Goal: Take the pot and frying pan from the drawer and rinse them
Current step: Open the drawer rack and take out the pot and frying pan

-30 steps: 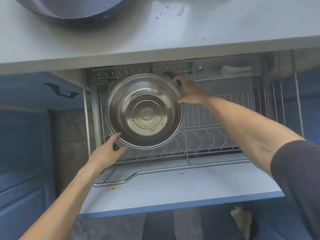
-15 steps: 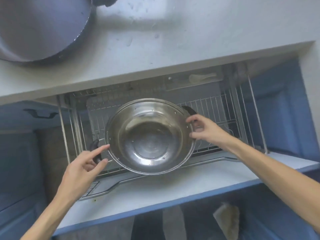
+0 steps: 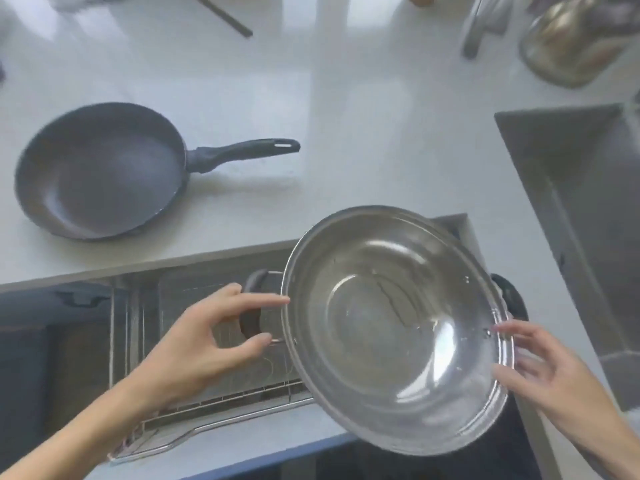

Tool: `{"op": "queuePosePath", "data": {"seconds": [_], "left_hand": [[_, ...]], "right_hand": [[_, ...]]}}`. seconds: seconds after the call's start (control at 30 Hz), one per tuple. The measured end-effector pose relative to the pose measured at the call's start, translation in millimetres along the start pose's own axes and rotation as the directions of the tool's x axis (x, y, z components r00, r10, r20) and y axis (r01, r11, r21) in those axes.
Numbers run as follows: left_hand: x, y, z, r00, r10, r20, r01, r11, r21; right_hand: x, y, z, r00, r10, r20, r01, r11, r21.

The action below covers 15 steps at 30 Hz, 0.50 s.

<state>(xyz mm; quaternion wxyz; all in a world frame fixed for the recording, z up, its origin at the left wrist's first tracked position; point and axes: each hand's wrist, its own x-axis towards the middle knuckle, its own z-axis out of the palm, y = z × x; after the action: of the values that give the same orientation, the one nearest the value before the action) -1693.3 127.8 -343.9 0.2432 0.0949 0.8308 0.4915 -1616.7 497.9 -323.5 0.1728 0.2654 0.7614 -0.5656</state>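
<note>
A shiny steel pot [image 3: 391, 327] with two black side handles hangs in the air above the open drawer [image 3: 194, 393], tilted a little. My left hand [image 3: 211, 341] grips its left black handle with thumb and fingers. My right hand [image 3: 543, 368] holds the pot's right rim just below the right handle. The dark grey frying pan [image 3: 100, 171] sits on the white counter at the left, its handle pointing right. The sink [image 3: 595, 237] lies at the right edge of the counter.
The drawer's wire rack [image 3: 221, 400] is pulled out below the counter edge. A faucet [image 3: 481, 26] and a glass lid or bowl [image 3: 575, 39] stand at the far right. A thin dark utensil [image 3: 225, 15] lies at the back of the white counter [image 3: 346, 133].
Both hands lifted the pot out of the drawer rack, up and to the right. My view rose, so the counter, the frying pan and the sink now show.
</note>
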Motion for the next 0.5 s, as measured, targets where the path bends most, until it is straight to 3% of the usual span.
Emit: {"op": "queuePosePath", "data": {"seconds": [0.2, 0.33, 0.5], "left_hand": [[132.3, 42.4, -20.0, 0.986, 0.156, -0.059, -0.154, 0.988, 0.033], [202.4, 51.3, -36.5, 0.989, 0.115, -0.092, -0.128, 0.98, -0.155], [258.7, 40.5, -38.3, 0.989, -0.112, -0.098, 0.088, 0.972, -0.22]], "right_hand": [[98.9, -51.6, -39.3, 0.946, -0.281, -0.16, 0.265, 0.957, -0.116], [178.0, -74.6, -41.9, 0.927, -0.335, -0.167, 0.322, 0.941, -0.101], [238.7, -84.9, -37.4, 0.936, -0.31, -0.165, 0.3, 0.95, -0.084]]}}
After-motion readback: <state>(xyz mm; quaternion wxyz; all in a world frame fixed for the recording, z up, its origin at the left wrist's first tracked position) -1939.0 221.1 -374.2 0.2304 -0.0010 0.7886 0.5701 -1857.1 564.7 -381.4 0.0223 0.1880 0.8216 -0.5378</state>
